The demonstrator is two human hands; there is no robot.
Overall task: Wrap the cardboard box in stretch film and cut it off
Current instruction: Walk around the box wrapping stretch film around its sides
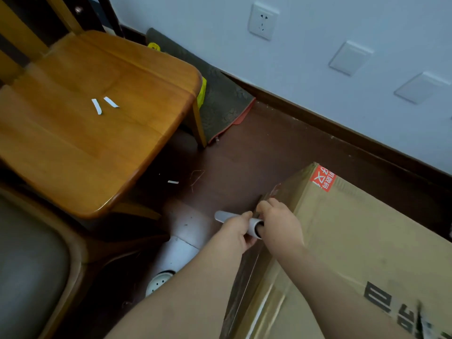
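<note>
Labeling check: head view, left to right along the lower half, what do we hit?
Grey padded seat → white power strip → left hand on the film roll → right hand at the roll's end → cardboard box.

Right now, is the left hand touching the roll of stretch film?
Touching. The head view shows the left hand wrapped around the film roll, fingers curled over its grey tube, beside the cardboard box.
</note>
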